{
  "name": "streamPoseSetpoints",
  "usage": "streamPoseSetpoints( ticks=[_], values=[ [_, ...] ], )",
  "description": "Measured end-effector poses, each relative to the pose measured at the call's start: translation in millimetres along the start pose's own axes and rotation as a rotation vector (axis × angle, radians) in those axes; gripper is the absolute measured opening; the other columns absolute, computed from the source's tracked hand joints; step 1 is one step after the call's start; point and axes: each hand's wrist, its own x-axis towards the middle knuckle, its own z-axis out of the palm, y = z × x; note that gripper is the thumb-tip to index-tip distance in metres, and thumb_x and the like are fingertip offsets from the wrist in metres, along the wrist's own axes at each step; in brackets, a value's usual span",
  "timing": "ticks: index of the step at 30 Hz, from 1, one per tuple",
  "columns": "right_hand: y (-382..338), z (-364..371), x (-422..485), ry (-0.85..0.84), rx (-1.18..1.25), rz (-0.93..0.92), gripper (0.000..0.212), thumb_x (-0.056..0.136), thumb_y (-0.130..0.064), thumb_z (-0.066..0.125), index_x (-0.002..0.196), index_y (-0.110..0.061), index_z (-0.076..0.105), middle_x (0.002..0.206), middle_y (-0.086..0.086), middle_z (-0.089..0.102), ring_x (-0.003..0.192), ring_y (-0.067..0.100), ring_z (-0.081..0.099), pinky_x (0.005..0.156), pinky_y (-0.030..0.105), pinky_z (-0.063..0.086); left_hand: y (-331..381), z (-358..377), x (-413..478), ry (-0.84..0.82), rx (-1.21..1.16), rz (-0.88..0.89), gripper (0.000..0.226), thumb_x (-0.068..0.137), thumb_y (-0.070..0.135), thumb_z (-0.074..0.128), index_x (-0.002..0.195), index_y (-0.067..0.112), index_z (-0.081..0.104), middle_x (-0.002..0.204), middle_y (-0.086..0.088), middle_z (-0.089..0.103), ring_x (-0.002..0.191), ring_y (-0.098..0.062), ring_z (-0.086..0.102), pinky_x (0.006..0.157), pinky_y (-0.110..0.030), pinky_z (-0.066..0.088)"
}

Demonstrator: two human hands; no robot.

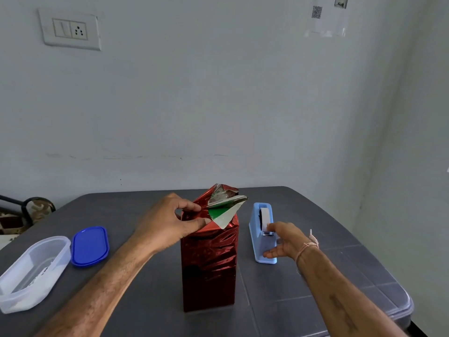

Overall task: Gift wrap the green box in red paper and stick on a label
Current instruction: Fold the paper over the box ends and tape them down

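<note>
I saw the box (pixel 218 211) standing upright at centre frame on the counter (pixel 315 283), wrapped in red paper (pixel 209 263), with green showing at its open top. My left hand (pixel 167 224) pinched the paper's top fold from the left. To the right, my right hand (pixel 284 242) lay open, straight fingers touching the dispenser (pixel 257 239).

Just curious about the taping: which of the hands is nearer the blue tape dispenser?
Right. The right hand touches the blue tape dispenser; the left hand pinches the red paper, apart from it.
</note>
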Motion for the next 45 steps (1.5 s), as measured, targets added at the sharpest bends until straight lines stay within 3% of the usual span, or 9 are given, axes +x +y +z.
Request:
streamPoseSetpoints(
  ticks=[6,12,18,22,25,30,34,41,45],
  values=[
    [10,8,0,0.067,0.117,-0.07,0.025,0.098,-0.008,0.065,0.117,-0.001,0.05,0.124,0.022,0.052,0.114,0.053,0.06,0.042,0.045,0.059,1,1,-2,0.009,-0.008,0.002,0.051,0.073,0.06,0.08,0.118,0.037,0.073,0.118,0.014,0.057,0.095,-0.007,0.057,0.082,-0.035,0.056],
    [18,10,5,0.114,0.169,-0.093,0.042,0.097,-0.015,0.07,0.13,0.003,0.052,0.115,0.017,0.052,0.108,0.048,0.064,0.066,0.057,0.062,1,1,-2,0.006,-0.012,-0.008,0.05,0.074,0.059,0.08,0.119,0.036,0.073,0.115,0.014,0.056,0.097,-0.008,0.057,0.086,-0.039,0.058],
    [27,9,9,0.11,0.228,-0.139,0.04,0.096,-0.016,0.071,0.125,0.004,0.054,0.099,0.012,0.056,0.098,0.05,0.069,0.083,0.059,0.061,3,1,-2,0.0,-0.007,-0.016,0.053,0.074,0.059,0.079,0.121,0.035,0.072,0.114,0.013,0.056,0.099,-0.009,0.057,0.089,-0.043,0.058],
    [30,11,8,0.126,0.275,-0.129,0.035,0.094,-0.016,0.074,0.116,0.001,0.053,0.112,0.019,0.059,0.103,0.049,0.068,0.083,0.057,0.061,3,1,-3,0.006,-0.013,-0.009,0.05,0.077,0.055,0.08,0.122,0.034,0.073,0.113,0.013,0.056,0.098,-0.008,0.057,0.085,-0.037,0.058],
    [33,12,9,0.132,0.296,-0.124,0.035,0.092,-0.016,0.076,0.115,0.001,0.056,0.106,0.018,0.061,0.103,0.046,0.069,0.083,0.056,0.062,4,1,-3,0.002,-0.027,-0.008,0.049,0.078,0.053,0.081,0.122,0.032,0.073,0.114,0.012,0.056,0.098,-0.007,0.056,0.081,-0.031,0.055],
    [36,12,11,0.125,0.342,-0.112,0.036,0.09,-0.015,0.078,0.113,-0.001,0.054,0.1,0.016,0.06,0.105,0.045,0.068,0.085,0.057,0.061,4,1,-3,0.011,-0.028,-0.009,0.049,0.078,0.053,0.081,0.122,0.032,0.073,0.114,0.013,0.056,0.099,-0.007,0.055,0.085,-0.035,0.056],
    [34,12,12,0.121,0.363,-0.094,0.04,0.089,-0.016,0.079,0.116,-0.003,0.053,0.112,0.019,0.06,0.107,0.045,0.067,0.084,0.058,0.061,5,1,-3,0.009,-0.03,-0.015,0.049,0.078,0.053,0.081,0.122,0.032,0.073,0.114,0.012,0.056,0.098,-0.008,0.056,0.084,-0.034,0.056],
    [47,17,14,0.126,0.444,-0.135,0.032,0.091,-0.009,0.076,0.108,0.002,0.052,0.091,0.013,0.058,0.108,0.046,0.067,0.092,0.057,0.058,4,2,-2,0.004,-0.036,-0.014,0.048,0.078,0.053,0.08,0.121,0.034,0.073,0.113,0.015,0.055,0.098,-0.006,0.055,0.086,-0.035,0.056],
    [56,22,15,0.155,0.5,-0.127,0.028,0.09,-0.016,0.078,0.101,-0.001,0.058,0.107,0.019,0.063,0.106,0.042,0.07,0.09,0.052,0.06,3,2,-2,0.006,-0.038,-0.016,0.047,0.078,0.053,0.079,0.121,0.034,0.073,0.112,0.015,0.055,0.099,-0.006,0.055,0.085,-0.033,0.055]
  ],
)
